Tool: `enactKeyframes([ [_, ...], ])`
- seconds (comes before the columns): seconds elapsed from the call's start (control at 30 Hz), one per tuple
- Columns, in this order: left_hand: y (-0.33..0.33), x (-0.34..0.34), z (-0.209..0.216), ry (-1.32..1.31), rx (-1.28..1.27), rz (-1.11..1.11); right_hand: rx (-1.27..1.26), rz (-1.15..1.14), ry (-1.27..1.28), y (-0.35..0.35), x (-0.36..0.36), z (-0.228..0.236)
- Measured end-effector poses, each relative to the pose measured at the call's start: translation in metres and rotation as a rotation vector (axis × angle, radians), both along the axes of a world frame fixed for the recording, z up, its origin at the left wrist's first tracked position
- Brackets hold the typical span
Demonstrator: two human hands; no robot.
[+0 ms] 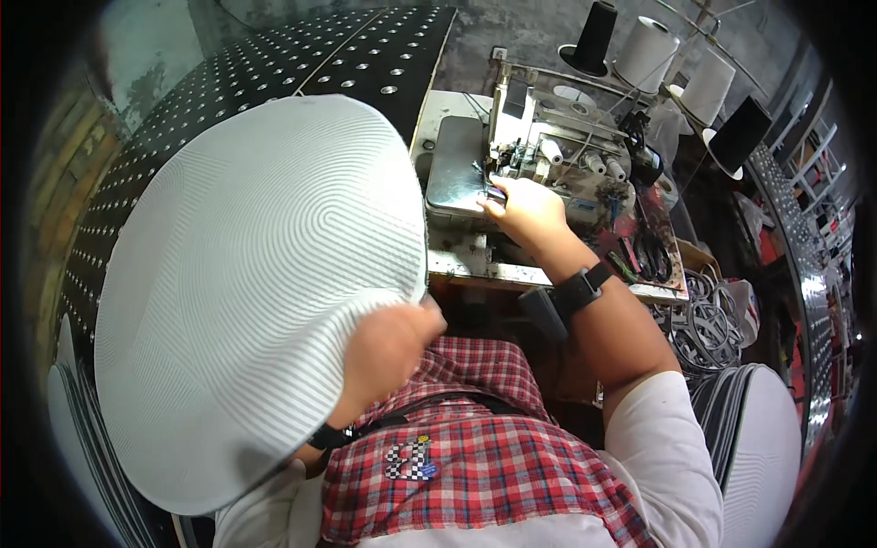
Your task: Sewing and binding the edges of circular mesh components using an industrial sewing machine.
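A large round mat (247, 274), pale grey with curved white ribbing, spans my left side and the table edge. My left hand (388, 352), smeared by motion, grips its right edge near my lap, and the fabric folds there. At the overlock sewing machine (571, 146), my right hand (528, 215) is closed by the needle area, beside the shiny metal work plate (457, 164). A small dark thing shows at its fingertips, too small to name. The mat's upper right edge lies close to that plate, apart from my right hand.
Black and white thread cones (647, 55) stand behind the machine. Dark-handled scissors (653, 256) lie on its right side. Coiled grey strips (703, 320) hang below. Stacked round mats (758, 438) are at my right, more at far left. A black studded table (365, 64) extends behind.
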State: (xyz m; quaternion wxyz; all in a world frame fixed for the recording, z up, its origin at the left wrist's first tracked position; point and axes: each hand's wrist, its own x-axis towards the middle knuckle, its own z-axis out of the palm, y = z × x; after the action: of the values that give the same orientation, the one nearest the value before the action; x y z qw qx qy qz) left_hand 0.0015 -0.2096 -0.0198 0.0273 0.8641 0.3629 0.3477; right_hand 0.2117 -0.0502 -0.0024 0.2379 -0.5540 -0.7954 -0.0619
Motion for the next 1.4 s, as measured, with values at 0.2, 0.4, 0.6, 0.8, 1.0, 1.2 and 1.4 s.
enactKeyframes([
  [0.2,-0.12,-0.096,-0.017,-0.231,-0.967,-0.131,-0.375,0.055,0.451,-0.068,-0.014,-0.03],
  [0.4,-0.262,-0.206,-0.011,-2.051,-0.348,0.76,-1.236,0.237,1.447,-0.112,-0.053,-0.031],
  [0.6,-0.287,-0.245,-0.002,-1.997,-0.292,0.812,-1.326,0.228,1.645,-0.107,-0.08,-0.045],
  [0.8,-0.244,-0.256,-0.015,-1.931,-0.477,0.927,-1.456,0.227,2.176,-0.111,-0.064,-0.034],
  [1.0,-0.149,-0.272,-0.024,-1.724,-0.579,0.841,-1.253,0.027,2.326,-0.067,-0.045,-0.05],
  [1.2,-0.127,-0.267,-0.02,-1.795,-0.585,0.838,-0.973,0.052,2.126,-0.055,-0.037,-0.076],
  [1.4,-0.135,-0.275,-0.035,-1.814,-0.617,0.835,-0.875,-0.014,1.841,-0.06,-0.034,-0.075],
])
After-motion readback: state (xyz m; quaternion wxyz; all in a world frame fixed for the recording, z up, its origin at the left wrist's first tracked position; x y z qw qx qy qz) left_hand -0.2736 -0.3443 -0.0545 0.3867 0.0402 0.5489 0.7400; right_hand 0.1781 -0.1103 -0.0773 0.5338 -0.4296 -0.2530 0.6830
